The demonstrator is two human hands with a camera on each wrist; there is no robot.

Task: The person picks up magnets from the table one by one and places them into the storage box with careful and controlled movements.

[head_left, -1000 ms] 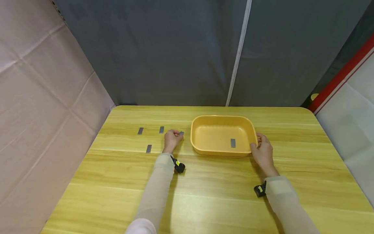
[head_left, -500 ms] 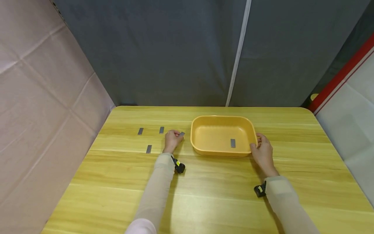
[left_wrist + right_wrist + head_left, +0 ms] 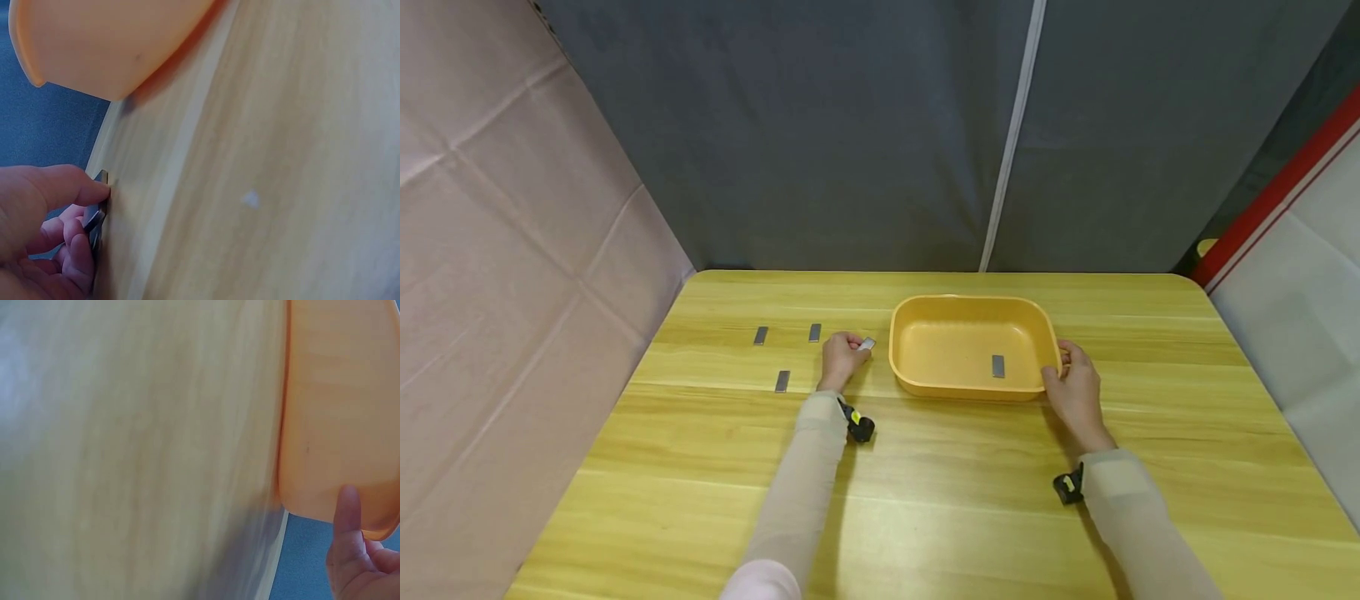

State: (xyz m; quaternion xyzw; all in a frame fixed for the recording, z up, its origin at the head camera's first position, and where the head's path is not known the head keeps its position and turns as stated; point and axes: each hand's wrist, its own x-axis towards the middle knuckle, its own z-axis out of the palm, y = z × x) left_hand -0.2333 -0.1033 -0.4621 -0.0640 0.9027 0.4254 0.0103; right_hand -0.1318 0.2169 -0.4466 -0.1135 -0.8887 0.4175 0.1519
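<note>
Forearms stretched from the table's point(image 3: 955, 517) near edge, sleeves point(image 3: 797, 492) cut off by the frame, we see the left hand point(image 3: 843, 362) pinching a small grey rectangular plate point(image 3: 867, 344) near the left end of a yellow tray point(image 3: 972, 391). The right hand point(image 3: 1075, 398) grips the tray's right end — fingers partly hidden by the rim, though the right wrist view shows us the thumb against the outer wall. One plate lies inside; three more plates point(image 3: 782, 382) rest toward the table's far left corner. Dark edges overlap in the left wrist view — how many pieces, we cannot tell.
</note>
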